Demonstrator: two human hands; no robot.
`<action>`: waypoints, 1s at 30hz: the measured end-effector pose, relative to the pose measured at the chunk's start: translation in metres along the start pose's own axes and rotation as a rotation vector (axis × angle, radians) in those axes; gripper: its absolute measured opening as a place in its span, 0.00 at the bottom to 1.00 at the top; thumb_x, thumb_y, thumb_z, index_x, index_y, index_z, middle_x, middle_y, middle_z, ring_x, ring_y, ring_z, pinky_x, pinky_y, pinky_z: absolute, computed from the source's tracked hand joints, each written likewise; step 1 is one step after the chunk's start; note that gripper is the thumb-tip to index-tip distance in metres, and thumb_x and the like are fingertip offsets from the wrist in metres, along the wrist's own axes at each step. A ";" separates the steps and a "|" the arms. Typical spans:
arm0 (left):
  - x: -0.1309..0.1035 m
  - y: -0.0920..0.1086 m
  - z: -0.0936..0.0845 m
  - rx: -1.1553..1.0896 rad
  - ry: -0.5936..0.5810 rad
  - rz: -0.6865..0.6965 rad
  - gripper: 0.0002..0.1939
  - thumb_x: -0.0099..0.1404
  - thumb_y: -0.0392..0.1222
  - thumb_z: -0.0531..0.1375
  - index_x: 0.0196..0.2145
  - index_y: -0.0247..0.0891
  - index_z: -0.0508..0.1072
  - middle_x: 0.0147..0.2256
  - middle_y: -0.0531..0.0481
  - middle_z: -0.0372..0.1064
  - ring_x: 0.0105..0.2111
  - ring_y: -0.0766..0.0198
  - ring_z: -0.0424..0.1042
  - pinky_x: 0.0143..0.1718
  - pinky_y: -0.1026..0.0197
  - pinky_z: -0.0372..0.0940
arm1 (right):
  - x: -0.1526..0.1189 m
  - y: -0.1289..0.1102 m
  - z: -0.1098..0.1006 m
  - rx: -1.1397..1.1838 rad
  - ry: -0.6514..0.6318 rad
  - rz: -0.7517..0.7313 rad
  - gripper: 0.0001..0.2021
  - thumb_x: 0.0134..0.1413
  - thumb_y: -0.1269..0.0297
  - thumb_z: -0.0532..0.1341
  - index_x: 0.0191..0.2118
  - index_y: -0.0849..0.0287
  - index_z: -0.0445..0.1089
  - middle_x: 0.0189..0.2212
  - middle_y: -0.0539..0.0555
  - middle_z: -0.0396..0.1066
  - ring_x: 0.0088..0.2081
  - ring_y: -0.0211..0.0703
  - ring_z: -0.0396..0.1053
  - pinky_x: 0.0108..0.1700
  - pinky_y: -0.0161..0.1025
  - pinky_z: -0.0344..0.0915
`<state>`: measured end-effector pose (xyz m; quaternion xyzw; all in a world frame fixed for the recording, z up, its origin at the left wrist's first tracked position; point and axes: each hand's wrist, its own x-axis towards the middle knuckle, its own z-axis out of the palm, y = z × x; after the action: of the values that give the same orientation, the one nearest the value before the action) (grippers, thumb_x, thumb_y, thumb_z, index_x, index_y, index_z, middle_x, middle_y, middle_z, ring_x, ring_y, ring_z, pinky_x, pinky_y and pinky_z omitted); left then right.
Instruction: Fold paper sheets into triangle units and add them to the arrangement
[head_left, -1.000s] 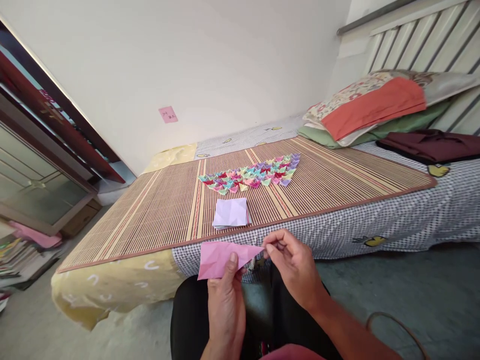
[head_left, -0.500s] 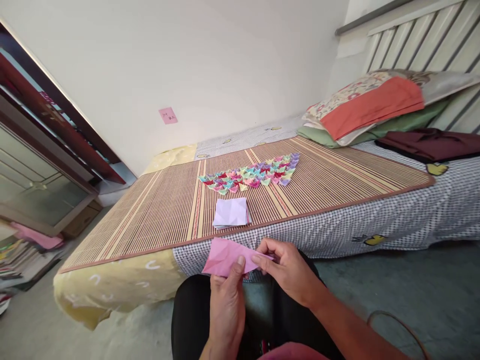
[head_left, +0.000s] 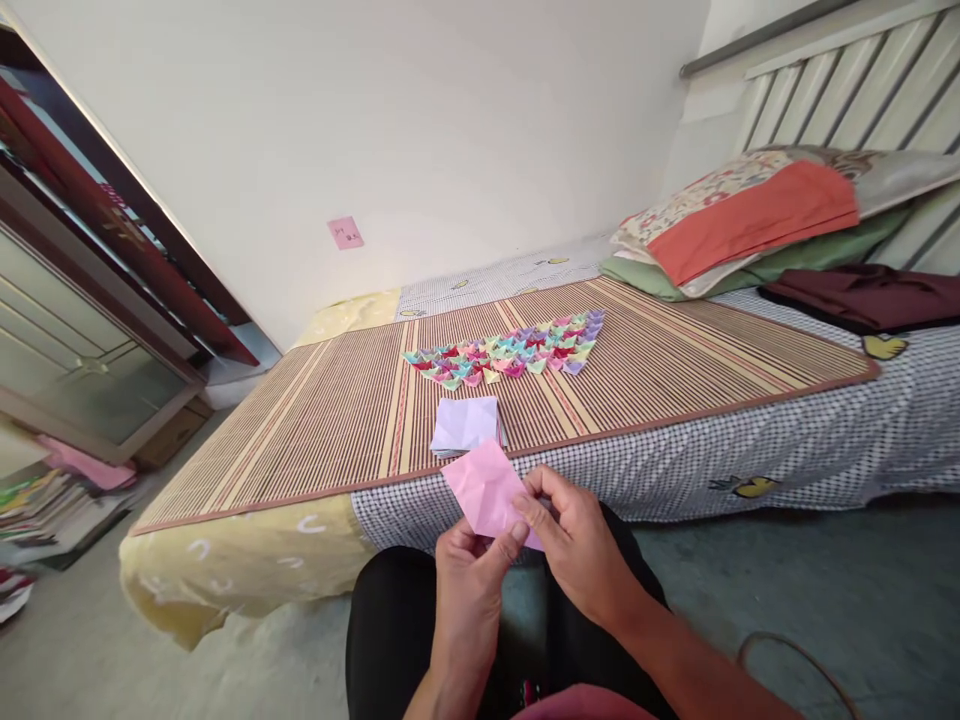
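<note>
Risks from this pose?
Both hands, left and right, pinch the pink paper near its lower edge, so a hard pull might tear or crease it. Its upper part overlaps the paper stack in view; if they are close, lowering it could nudge loose sheets.

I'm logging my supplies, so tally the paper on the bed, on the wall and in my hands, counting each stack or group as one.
Pink sheet in left hand and right hand: 1
Paper stack: 1
Folded-paper group: 1
Pink wall note: 1
Total: 4
</note>
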<state>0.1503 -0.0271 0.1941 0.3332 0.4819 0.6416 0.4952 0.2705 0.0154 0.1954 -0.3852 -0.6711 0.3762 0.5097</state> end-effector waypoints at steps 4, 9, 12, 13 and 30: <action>-0.004 -0.003 -0.002 0.005 0.045 0.037 0.15 0.51 0.48 0.77 0.28 0.33 0.85 0.22 0.51 0.75 0.23 0.65 0.67 0.29 0.63 0.65 | -0.003 0.002 0.003 -0.027 0.033 -0.029 0.12 0.66 0.62 0.57 0.30 0.56 0.64 0.23 0.47 0.66 0.26 0.40 0.65 0.30 0.35 0.62; -0.006 -0.009 -0.009 -0.002 0.058 0.074 0.14 0.57 0.49 0.74 0.29 0.34 0.83 0.23 0.53 0.71 0.25 0.66 0.64 0.31 0.64 0.63 | -0.002 0.003 0.005 -0.036 0.017 -0.042 0.12 0.67 0.62 0.57 0.29 0.55 0.64 0.23 0.46 0.65 0.24 0.39 0.63 0.28 0.34 0.60; -0.003 -0.010 -0.019 -0.010 0.078 0.119 0.16 0.59 0.48 0.74 0.24 0.35 0.78 0.23 0.54 0.67 0.26 0.67 0.61 0.31 0.66 0.61 | 0.001 0.006 0.001 -0.048 0.013 -0.037 0.13 0.67 0.61 0.57 0.29 0.55 0.64 0.22 0.46 0.64 0.23 0.38 0.61 0.26 0.34 0.58; -0.002 -0.009 -0.022 -0.016 0.098 0.141 0.17 0.59 0.48 0.73 0.22 0.36 0.76 0.22 0.55 0.65 0.26 0.67 0.61 0.31 0.66 0.61 | 0.002 0.006 -0.001 -0.055 0.015 -0.032 0.13 0.67 0.61 0.57 0.29 0.55 0.64 0.22 0.46 0.64 0.23 0.38 0.61 0.26 0.34 0.58; -0.001 -0.003 -0.012 -0.197 0.032 -0.002 0.11 0.55 0.43 0.76 0.32 0.34 0.82 0.30 0.49 0.77 0.31 0.63 0.71 0.37 0.62 0.66 | 0.003 -0.008 -0.007 0.170 -0.303 0.208 0.18 0.60 0.53 0.65 0.24 0.57 0.63 0.20 0.45 0.60 0.24 0.36 0.57 0.26 0.34 0.53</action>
<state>0.1406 -0.0318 0.1874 0.2723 0.4245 0.6907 0.5183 0.2753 0.0153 0.2049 -0.3470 -0.6627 0.5356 0.3919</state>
